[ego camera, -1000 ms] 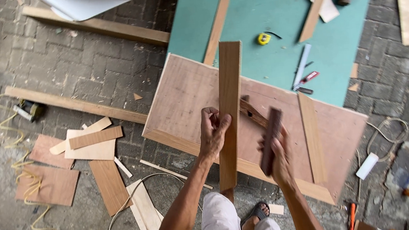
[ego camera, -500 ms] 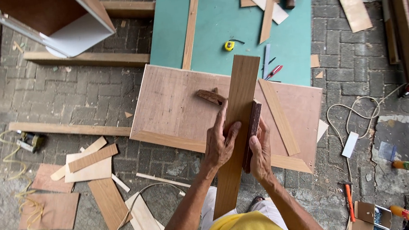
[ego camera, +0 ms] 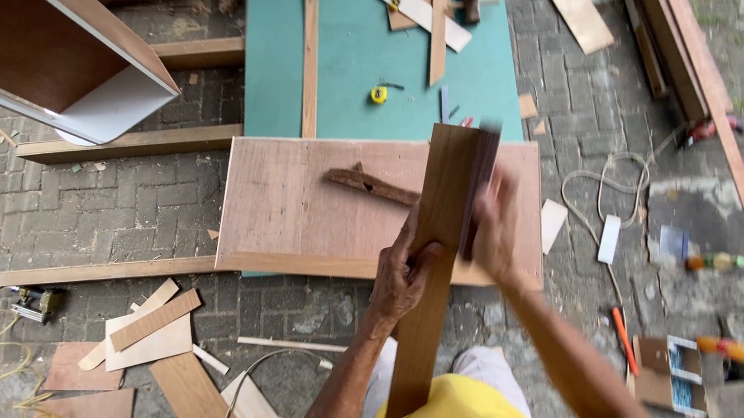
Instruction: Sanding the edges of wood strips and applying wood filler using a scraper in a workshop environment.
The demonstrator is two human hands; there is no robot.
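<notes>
A long wooden strip (ego camera: 438,248) is gripped at mid-length by the left hand (ego camera: 401,274). A dark block (ego camera: 477,185) is clasped in the blurred right hand (ego camera: 494,229) and pressed against the strip's right edge. A plywood panel (ego camera: 298,198) is seen beyond both hands.

Grey brick paving (ego camera: 117,206), green board (ego camera: 356,47), perhaps daylight from above
</notes>
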